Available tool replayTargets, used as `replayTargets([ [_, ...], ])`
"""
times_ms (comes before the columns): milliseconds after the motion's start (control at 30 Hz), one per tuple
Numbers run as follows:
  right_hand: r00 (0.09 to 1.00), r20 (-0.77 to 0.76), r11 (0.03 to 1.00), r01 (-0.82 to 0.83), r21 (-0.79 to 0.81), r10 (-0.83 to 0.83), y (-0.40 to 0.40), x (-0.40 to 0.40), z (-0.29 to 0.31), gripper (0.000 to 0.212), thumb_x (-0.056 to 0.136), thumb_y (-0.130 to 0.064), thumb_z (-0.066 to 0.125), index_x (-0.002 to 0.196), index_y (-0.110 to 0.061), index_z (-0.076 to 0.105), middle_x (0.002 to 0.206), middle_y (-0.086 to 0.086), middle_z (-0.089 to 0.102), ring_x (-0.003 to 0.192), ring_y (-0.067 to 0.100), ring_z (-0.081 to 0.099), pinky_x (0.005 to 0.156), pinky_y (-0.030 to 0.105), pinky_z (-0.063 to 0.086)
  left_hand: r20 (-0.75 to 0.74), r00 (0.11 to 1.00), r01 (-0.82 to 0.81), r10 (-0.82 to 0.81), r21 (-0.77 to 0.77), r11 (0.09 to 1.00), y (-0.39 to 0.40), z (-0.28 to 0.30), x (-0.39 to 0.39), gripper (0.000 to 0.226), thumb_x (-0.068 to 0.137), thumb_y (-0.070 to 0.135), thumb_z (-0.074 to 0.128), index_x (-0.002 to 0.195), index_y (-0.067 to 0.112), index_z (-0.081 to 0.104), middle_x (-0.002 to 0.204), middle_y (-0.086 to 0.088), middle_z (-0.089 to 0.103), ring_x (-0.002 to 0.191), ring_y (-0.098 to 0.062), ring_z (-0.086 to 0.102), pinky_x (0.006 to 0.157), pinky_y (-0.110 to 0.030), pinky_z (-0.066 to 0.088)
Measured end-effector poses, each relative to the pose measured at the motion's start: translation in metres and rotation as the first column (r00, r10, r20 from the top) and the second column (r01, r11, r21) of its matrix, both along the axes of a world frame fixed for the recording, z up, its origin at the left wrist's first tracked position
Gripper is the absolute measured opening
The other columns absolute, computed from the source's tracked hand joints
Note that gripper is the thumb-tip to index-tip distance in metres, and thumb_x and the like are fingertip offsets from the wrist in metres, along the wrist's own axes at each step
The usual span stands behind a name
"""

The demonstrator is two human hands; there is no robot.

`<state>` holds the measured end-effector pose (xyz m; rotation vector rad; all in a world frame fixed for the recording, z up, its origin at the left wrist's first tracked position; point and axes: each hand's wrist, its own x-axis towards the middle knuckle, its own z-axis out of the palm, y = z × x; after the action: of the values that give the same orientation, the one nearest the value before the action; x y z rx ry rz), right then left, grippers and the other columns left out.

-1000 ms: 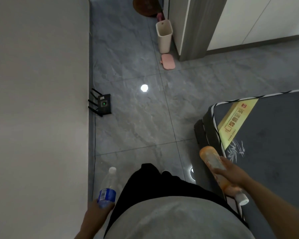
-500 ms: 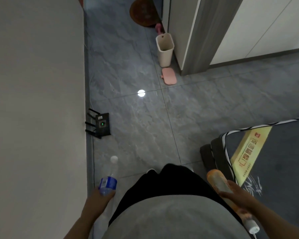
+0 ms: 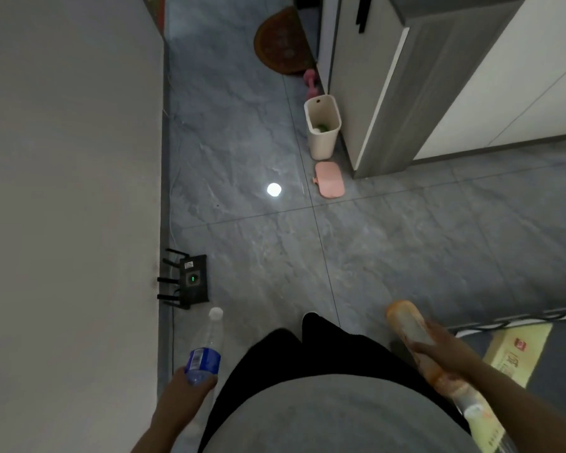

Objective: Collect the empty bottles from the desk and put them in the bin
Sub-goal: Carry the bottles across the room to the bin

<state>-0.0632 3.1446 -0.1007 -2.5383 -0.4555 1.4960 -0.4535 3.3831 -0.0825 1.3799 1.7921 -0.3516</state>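
Collection looks done: the left hand [image 3: 190,387] grips a water bottle [image 3: 206,348], the right hand [image 3: 438,344] an orange bottle [image 3: 415,338], with the bin [image 3: 322,142] at upper centre unreached.

Open floor [image 3: 389,256] ahead, router [image 3: 193,279] by left wall [image 3: 69,191]

Clear water bottle [image 3: 206,348], blue label, white cap, held upright at left; orange-tinted bottle [image 3: 415,341], held slanted at right; cream bin [image 3: 322,138] (lidless, standing open) ahead on floor.
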Motion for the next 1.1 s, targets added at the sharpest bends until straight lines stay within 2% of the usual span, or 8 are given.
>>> replayTargets([
  [233, 1.000, -0.011, 1.000, -0.026, 0.009, 0.026, 0.109, 0.064, 0.005, 0.081, 0.084, -0.036, 0.065, 0.148, -0.017, 0.019, 0.153, 0.011, 0.032, 0.137, 0.033, 0.036, 0.111, 0.040, 0.029, -0.070, 0.992, -0.115, 0.107, -0.122, 0.986, 0.057, -0.003, 0.036, 0.056, 0.069, 0.040, 0.074, 0.104, 0.000, 0.058, 0.083, -0.011, 0.056, 0.071, -0.021, 0.052, 0.069, -0.026, 0.037],
  [400, 1.000, -0.008, 0.999, -0.010, -0.031, 0.009, 0.163, 0.082, -0.003, 0.079, 0.083, -0.039, 0.065, 0.148, -0.022, 0.021, 0.150, 0.009, 0.037, 0.134, 0.032, 0.041, 0.107, 0.037, 0.032, -0.089, 0.992, -0.098, 0.087, -0.128, 0.987, 0.134, -0.010, 0.067, 0.054, 0.074, 0.029, 0.075, 0.112, -0.003, 0.054, 0.084, -0.009, 0.055, 0.073, -0.020, 0.052, 0.067, -0.027, 0.036],
  [533, 0.998, -0.019, 0.994, 0.061, -0.090, -0.063, 0.193, 0.096, -0.005, 0.079, 0.082, -0.031, 0.069, 0.147, -0.012, 0.026, 0.149, 0.015, 0.039, 0.134, 0.032, 0.041, 0.107, 0.034, 0.032, -0.006, 0.999, -0.047, 0.047, -0.081, 0.996, 0.214, -0.001, 0.105, 0.047, 0.072, 0.031, 0.074, 0.104, 0.002, 0.054, 0.076, -0.006, 0.059, 0.064, -0.018, 0.056, 0.054, -0.024, 0.037],
  [633, 0.988, -0.007, 0.982, 0.154, -0.108, -0.156, 0.214, 0.102, -0.006, 0.078, 0.080, -0.024, 0.073, 0.144, -0.006, 0.031, 0.147, 0.018, 0.041, 0.133, 0.032, 0.042, 0.107, 0.033, 0.032, 0.039, 0.999, 0.023, -0.020, -0.069, 0.997, 0.273, 0.008, 0.140, 0.046, 0.066, 0.040, 0.072, 0.097, 0.012, 0.050, 0.089, -0.010, 0.060, 0.070, -0.018, 0.055, 0.056, -0.025, 0.037],
  [767, 0.983, -0.029, 0.971, 0.177, -0.159, -0.183, 0.233, 0.116, -0.006, 0.076, 0.081, -0.025, 0.071, 0.143, -0.006, 0.032, 0.147, 0.017, 0.040, 0.134, 0.031, 0.041, 0.109, 0.034, 0.031, 0.037, 0.995, 0.095, -0.093, -0.037, 0.995, 0.323, 0.018, 0.174, 0.028, 0.075, 0.031, 0.072, 0.086, 0.015, 0.051, 0.091, -0.014, 0.062, 0.066, -0.018, 0.055, 0.058, -0.026, 0.039],
  [833, 0.970, -0.030, 0.961, 0.232, -0.151, -0.239, 0.238, 0.112, 0.001, 0.076, 0.081, -0.026, 0.072, 0.143, -0.006, 0.032, 0.147, 0.017, 0.040, 0.133, 0.031, 0.041, 0.109, 0.034, 0.031, 0.046, 0.994, 0.099, -0.098, -0.013, 0.995, 0.325, 0.026, 0.185, 0.034, 0.074, 0.034, 0.072, 0.090, 0.013, 0.052, 0.092, -0.013, 0.060, 0.072, -0.023, 0.056, 0.064, -0.028, 0.040],
  [900, 0.971, -0.026, 0.963, 0.231, -0.139, -0.237, 0.301, 0.169, -0.022, 0.077, 0.080, -0.025, 0.072, 0.143, -0.007, 0.033, 0.146, 0.017, 0.041, 0.132, 0.031, 0.042, 0.108, 0.034, 0.031, 0.027, 0.994, 0.108, -0.108, -0.007, 0.994, 0.403, 0.006, 0.240, 0.043, 0.071, 0.039, 0.072, 0.098, 0.012, 0.053, 0.091, -0.012, 0.059, 0.077, -0.025, 0.055, 0.070, -0.029, 0.039],
  [1100, 0.980, -0.046, 0.978, 0.189, -0.087, -0.193, 0.371, 0.220, -0.011, 0.080, 0.083, -0.032, 0.067, 0.148, -0.015, 0.023, 0.153, 0.010, 0.033, 0.138, 0.031, 0.036, 0.112, 0.037, 0.027, -0.041, 0.996, 0.081, -0.084, -0.061, 0.995, 0.427, 0.012, 0.264, 0.050, 0.071, 0.029, 0.076, 0.106, -0.002, 0.058, 0.090, -0.015, 0.060, 0.078, -0.026, 0.056, 0.067, -0.030, 0.039],
])
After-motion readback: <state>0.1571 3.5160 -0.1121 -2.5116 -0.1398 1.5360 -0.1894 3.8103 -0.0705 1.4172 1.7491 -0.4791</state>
